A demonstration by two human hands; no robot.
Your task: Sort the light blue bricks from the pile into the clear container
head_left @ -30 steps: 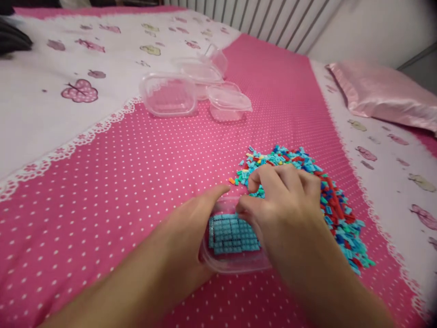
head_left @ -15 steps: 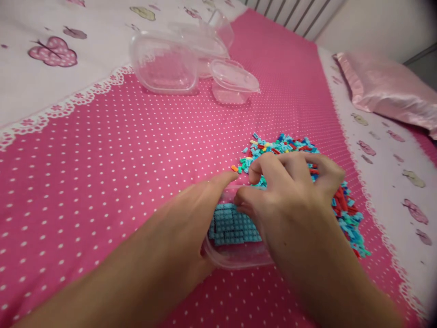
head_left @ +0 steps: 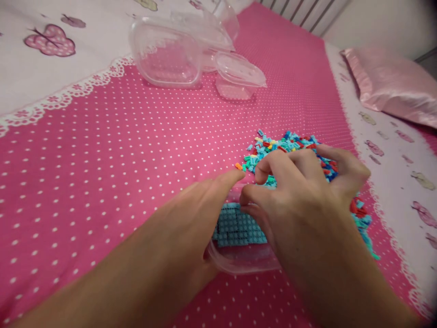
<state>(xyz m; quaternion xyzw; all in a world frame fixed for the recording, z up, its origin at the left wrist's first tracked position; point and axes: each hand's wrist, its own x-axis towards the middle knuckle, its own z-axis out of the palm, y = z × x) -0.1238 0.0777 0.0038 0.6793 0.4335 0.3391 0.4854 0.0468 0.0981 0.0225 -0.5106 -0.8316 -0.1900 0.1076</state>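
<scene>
A clear plastic container (head_left: 239,266) rests on the bed in front of me, with a flat slab of joined light-blue toy bricks (head_left: 235,228) inside. My left hand (head_left: 194,214) is closed around the container's left side, thumb along the far edge and the other fingers hidden below. Over the slab, my right hand (head_left: 303,200) has thumb and index finger pinched together at the slab's far edge; whatever lies between the tips is hidden. Its other fingers are bent and spread above a pile of loose small bricks (head_left: 283,146), mostly blue, green and red.
Several clear plastic containers and lids (head_left: 167,54) stand at the back of the pink dotted bedspread (head_left: 119,136). A pink satin pillow (head_left: 392,86) lies at the far right. Behind are bed rails (head_left: 300,11). One orange brick (head_left: 238,166) lies at the pile's left edge.
The view has shifted slightly, so hands and container appear a little further right. My right hand's little finger has spread outward; both hands otherwise keep their hold.
</scene>
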